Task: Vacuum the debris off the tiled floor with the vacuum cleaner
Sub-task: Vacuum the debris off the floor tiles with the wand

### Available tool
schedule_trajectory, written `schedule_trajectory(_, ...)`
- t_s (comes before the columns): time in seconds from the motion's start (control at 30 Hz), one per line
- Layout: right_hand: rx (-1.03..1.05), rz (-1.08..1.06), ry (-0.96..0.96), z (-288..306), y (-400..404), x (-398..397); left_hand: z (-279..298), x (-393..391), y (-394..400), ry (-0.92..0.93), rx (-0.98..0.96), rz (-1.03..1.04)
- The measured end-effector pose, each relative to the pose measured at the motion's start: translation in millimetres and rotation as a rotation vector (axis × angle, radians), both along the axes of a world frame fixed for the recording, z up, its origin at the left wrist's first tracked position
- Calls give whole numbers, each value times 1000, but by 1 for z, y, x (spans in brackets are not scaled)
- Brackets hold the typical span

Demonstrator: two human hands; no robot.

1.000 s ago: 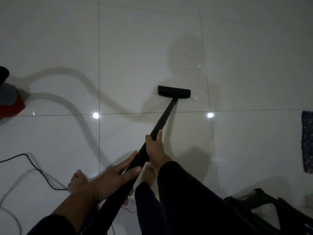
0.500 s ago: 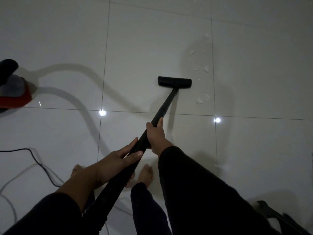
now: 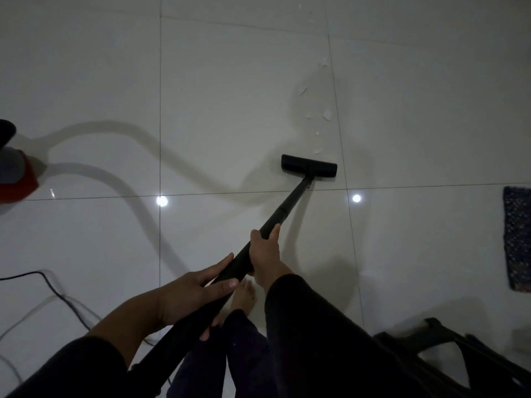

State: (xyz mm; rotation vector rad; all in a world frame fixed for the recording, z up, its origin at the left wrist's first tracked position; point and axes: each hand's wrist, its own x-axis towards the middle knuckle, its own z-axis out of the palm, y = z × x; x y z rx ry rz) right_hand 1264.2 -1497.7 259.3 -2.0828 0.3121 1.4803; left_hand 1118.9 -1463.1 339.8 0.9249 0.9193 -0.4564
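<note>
The nozzle (image 3: pixel 309 166) lies flat on the tiled floor (image 3: pixel 230 81), just before a grout line, and the debris (image 3: pixel 327 114) is a trail of pale scraps that starts right beyond its far edge and runs away toward the top of the view. To do this step well, I think the nozzle should go forward slowly along this trail and stay flat on the tile, so that light scraps are sucked in and not pushed ahead. A slight turn to the right may be needed, because the scraps lie close to the vertical grout line.

The right hand (image 3: pixel 264 254) grips the wand (image 3: pixel 287 208) higher up, with the fingers wrapped around it and the thumb on the top. The left hand (image 3: pixel 198 294) holds the wand lower, nearer to the body, with the fingers closed around it from the side. Both arms, in dark sleeves, reach forward and down.

The red vacuum body (image 3: pixel 17 179) stands at the left edge, and a cord (image 3: pixel 54 291) lies on the floor below it.
</note>
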Motion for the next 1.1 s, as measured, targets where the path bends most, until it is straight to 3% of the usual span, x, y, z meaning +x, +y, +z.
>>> schedule_trajectory(0.37,-55,89,-98,-49,-25,36,-32,42,-24,18,-48,66)
schedule_trajectory(0.67,72,161,-37,-47,29,128,-44,119,8,16,-14,200)
schedule_trajectory(1.1,78,207,21,-56,108,195,-59,190,65,17,19,305)
